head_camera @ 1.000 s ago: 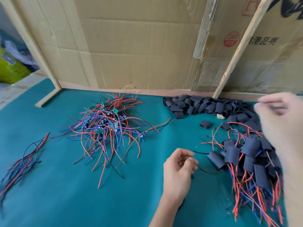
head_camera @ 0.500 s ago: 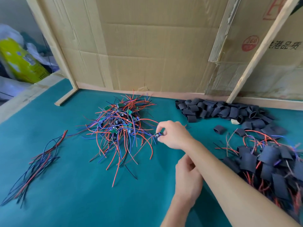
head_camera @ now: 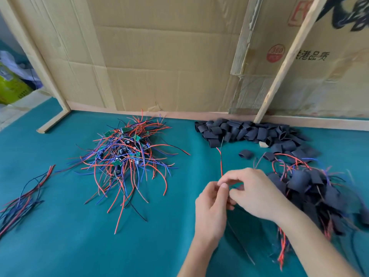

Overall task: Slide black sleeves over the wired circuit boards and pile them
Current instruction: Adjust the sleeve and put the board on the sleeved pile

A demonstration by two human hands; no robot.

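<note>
Hands meet at lower centre: your left hand (head_camera: 209, 208) and right hand (head_camera: 254, 193) both pinch one wired board's wires (head_camera: 221, 158), sleeves (head_camera: 245, 131) lying beyond.

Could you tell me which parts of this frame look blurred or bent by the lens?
Head view: the sleeved pile at right is motion-smeared; the bare-board pile and empty sleeves stay sharp; the wooden slat leans from wide-angle distortion; soft, even light.
</note>
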